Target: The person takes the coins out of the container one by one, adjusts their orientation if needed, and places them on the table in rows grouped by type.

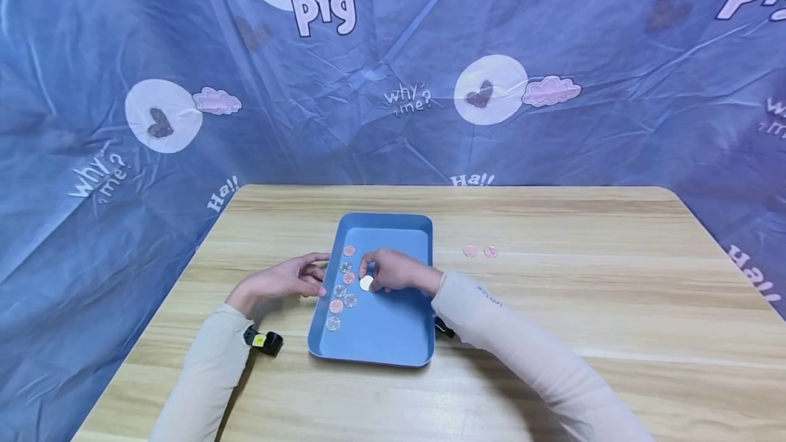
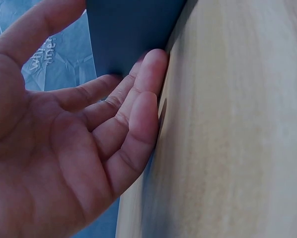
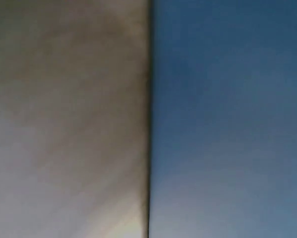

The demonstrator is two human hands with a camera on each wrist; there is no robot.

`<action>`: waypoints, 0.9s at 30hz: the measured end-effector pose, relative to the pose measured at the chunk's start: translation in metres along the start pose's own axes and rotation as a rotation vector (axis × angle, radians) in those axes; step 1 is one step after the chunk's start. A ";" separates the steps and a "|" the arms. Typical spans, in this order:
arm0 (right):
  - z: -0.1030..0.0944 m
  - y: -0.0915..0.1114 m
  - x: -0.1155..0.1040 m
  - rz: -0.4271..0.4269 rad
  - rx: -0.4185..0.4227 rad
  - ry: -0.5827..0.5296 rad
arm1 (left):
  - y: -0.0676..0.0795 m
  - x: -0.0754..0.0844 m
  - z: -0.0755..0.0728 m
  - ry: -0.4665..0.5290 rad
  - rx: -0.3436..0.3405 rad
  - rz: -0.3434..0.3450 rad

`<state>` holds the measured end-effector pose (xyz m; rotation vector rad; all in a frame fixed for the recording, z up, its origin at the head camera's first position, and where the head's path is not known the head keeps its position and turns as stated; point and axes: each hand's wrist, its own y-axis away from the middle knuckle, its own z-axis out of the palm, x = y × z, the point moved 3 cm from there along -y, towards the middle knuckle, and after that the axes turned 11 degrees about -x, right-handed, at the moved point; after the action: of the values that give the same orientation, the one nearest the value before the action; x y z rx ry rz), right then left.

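Observation:
A blue rectangular tray (image 1: 393,340) lies on the wooden table. Along its left side are several coins, both copper-coloured, like one coin (image 1: 336,306), and silver, like another coin (image 1: 333,323). Over the tray's middle, my right hand (image 1: 393,270) pinches a bright silver coin (image 1: 366,283) between thumb and fingers. My left hand (image 1: 291,277) rests against the tray's left wall, its thumb near the rim. In the left wrist view, the fingers (image 2: 147,74) bend loosely against the tray's dark outer wall (image 2: 133,34). The right wrist view is blurred; it shows no fingers.
Two copper-coloured coins, a left coin (image 1: 469,251) and a right coin (image 1: 490,252), lie on the table (image 1: 552,305) to the tray's right. Behind the table hangs a blue printed cloth (image 1: 381,135), which also runs down both sides.

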<state>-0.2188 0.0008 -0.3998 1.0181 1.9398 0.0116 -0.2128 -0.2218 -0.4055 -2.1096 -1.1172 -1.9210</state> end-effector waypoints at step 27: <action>-0.001 0.006 0.001 -0.061 0.034 -0.017 | -0.001 0.000 0.001 0.006 0.005 -0.016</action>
<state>-0.2157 0.0059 -0.3976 0.9784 1.9606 -0.0644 -0.2124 -0.2205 -0.4065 -2.0970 -1.1402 -1.9291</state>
